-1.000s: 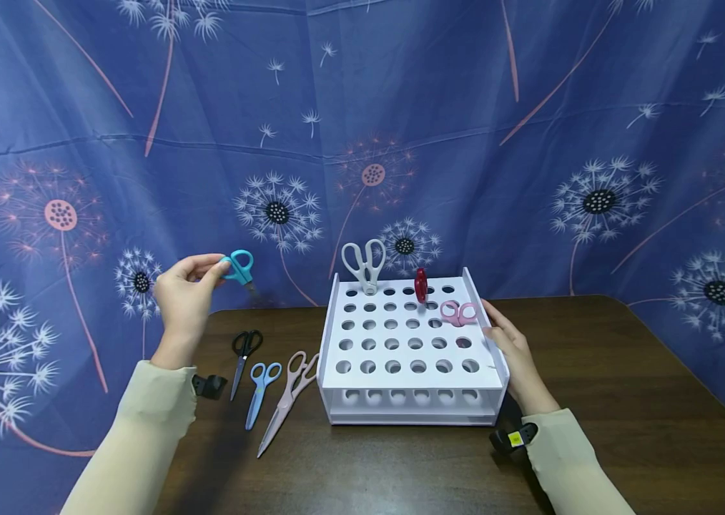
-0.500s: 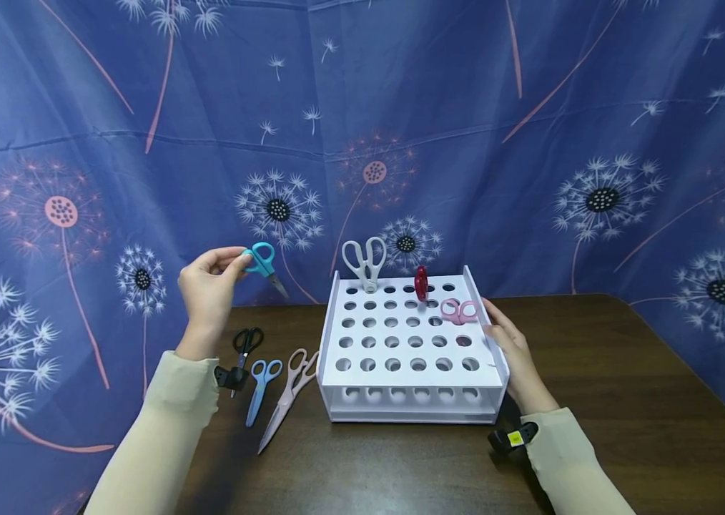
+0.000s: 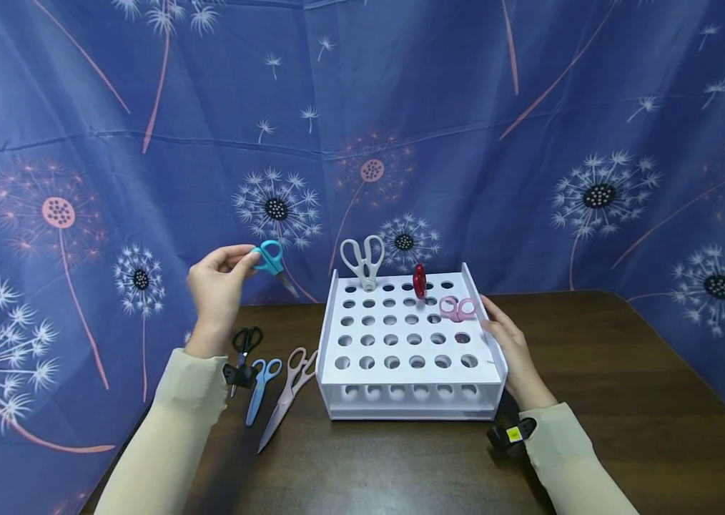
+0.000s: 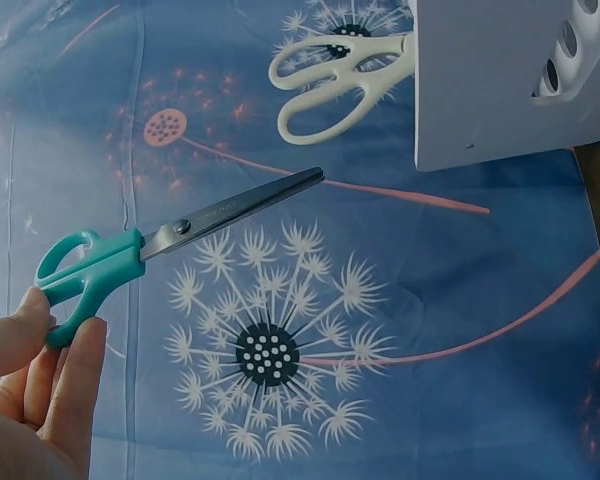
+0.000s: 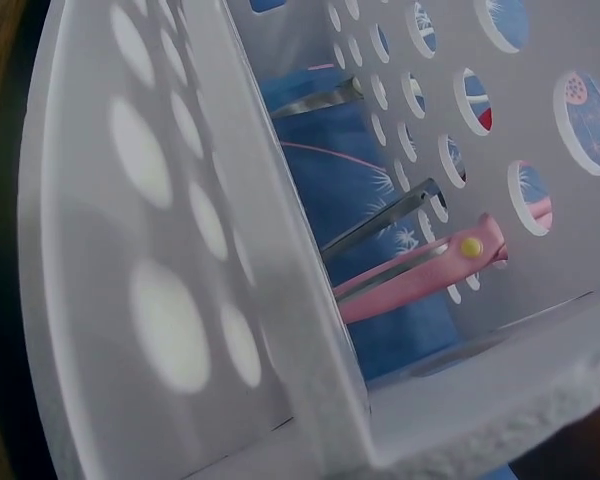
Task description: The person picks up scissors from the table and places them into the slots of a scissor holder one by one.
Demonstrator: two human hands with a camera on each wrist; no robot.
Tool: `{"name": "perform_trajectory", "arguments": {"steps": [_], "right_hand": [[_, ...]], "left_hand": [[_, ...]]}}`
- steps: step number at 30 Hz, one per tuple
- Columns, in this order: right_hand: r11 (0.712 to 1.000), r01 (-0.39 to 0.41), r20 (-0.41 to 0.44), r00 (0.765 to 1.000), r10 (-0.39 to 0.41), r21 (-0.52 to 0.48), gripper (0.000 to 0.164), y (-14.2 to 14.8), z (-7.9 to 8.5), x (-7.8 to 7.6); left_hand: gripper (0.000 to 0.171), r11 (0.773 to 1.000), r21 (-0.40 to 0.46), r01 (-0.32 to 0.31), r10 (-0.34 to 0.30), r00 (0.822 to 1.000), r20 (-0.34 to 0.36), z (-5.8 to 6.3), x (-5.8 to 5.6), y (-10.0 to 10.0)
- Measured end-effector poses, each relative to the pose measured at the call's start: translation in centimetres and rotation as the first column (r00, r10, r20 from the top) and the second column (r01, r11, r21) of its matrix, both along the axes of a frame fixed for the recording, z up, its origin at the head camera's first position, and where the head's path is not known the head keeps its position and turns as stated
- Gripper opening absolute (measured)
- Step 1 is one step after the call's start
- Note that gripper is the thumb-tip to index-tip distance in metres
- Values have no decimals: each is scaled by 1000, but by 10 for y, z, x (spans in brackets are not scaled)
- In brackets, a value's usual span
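My left hand (image 3: 216,293) pinches a handle loop of teal scissors (image 3: 269,259) between thumb and fingers, raised left of a white rack (image 3: 378,375) full of round holes. In the left wrist view the scissors' blades are together and point toward the rack. My right hand (image 3: 515,350) holds the rack's right side wall, thumb tip over its edge; the other fingers are partly hidden. White-handled scissors (image 3: 369,285), red-handled scissors (image 3: 420,282) and small pink scissors (image 3: 449,317) stand in rack holes. Blades hang below the top plate in the right wrist view, one with a pink cover (image 5: 420,280).
On the brown table (image 3: 401,472), left of the rack, lie black scissors (image 3: 244,350), blue scissors (image 3: 257,393) and large pale pink scissors (image 3: 282,406). The pale pink handle comes close to the rack's left wall. A blue dandelion-print cloth (image 3: 497,179) hangs behind the table.
My left hand has carried the teal scissors to the right, toward the rack, and the blades now tilt down to the right. My right hand has stayed at the rack's side.
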State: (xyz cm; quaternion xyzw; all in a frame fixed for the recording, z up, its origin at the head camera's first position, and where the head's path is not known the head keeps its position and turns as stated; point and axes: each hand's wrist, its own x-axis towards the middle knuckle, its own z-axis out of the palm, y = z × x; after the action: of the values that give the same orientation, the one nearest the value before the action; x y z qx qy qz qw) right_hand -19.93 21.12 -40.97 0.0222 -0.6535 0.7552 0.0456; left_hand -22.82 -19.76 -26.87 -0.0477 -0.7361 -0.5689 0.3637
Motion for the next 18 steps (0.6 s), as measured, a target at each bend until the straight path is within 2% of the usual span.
{"name": "perform_trajectory", "arguments": {"steps": [6, 12, 18], "right_hand": [[1000, -8, -28, 1000, 7, -18, 52, 1, 0, 0], [998, -38, -55, 998, 36, -43, 54, 3, -3, -1], [998, -43, -69, 997, 39, -45, 54, 4, -5, 0]], "left_hand": [[24, 999, 12, 31, -30, 999, -27, 0, -1, 4], [24, 998, 30, 50, -50, 999, -4, 0, -2, 8], [22, 997, 37, 73, -74, 997, 21, 9, 12, 22]]}}
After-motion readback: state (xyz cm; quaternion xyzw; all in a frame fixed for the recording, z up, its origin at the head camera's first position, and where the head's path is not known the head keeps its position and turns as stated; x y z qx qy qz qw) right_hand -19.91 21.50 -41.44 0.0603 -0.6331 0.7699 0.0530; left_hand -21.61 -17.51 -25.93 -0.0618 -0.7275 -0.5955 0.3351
